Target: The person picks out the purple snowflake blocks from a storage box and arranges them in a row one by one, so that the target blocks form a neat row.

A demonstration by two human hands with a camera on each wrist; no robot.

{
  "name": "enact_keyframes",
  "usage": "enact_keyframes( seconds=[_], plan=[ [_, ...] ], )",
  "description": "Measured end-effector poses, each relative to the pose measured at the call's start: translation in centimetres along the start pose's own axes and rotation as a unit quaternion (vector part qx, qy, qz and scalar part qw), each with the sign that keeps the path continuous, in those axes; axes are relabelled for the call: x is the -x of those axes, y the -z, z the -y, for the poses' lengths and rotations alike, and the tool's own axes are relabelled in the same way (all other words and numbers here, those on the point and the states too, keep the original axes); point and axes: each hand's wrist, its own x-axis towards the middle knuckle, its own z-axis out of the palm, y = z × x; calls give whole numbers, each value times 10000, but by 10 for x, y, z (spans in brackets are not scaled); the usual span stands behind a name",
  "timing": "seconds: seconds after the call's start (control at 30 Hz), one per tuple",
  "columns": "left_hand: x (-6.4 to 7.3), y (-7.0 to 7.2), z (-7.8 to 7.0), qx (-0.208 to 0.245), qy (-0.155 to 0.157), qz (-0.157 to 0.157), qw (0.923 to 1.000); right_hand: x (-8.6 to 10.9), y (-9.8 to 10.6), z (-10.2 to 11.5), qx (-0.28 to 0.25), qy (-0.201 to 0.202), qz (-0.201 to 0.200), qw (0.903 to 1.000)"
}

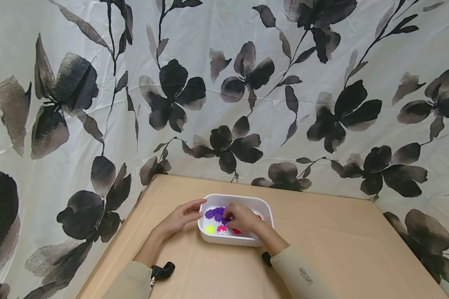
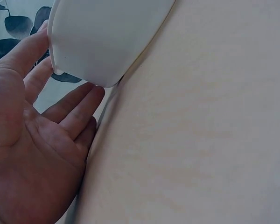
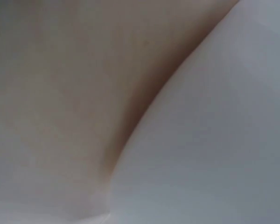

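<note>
A white rectangular plastic tub [image 1: 235,240] with rounded corners stands on the tan table. Purple pieces [image 1: 215,213] lie in a cluster in its left part, with a yellow round piece [image 1: 209,229] and pink-red pieces [image 1: 221,229] nearer its front wall. My left hand [image 1: 179,216] touches the tub's left end, its fingers extended; the left wrist view shows the fingertips against the outer wall [image 2: 102,42]. Inside the tub, my right hand [image 1: 242,216] reaches down with bent fingers at the purple pieces. What lies between those fingertips is hidden.
The tan tabletop [image 1: 336,241] surrounds the tub on all sides. Behind it hangs a white cloth [image 1: 194,25] printed with dark flowers. Black wrist devices [image 1: 164,270] sit by both sleeves. The right wrist view shows only the tub's white wall [image 3: 214,140] and tan surface.
</note>
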Motion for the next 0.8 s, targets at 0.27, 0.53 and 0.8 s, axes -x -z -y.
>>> enact_keyframes(
  seconds=[0.27,0.53,0.8],
  plan=[
    [-1,0,-1,9,17,-31,10000,-3,2,2,-189,-29,76,9998],
    [0,-1,-1,-2,32,-75,10000,3,11,-7,-835,-277,-60,9961],
    [0,-2,-1,-7,9,-75,10000,37,43,-15,-1863,-336,-1283,9735]
  ],
)
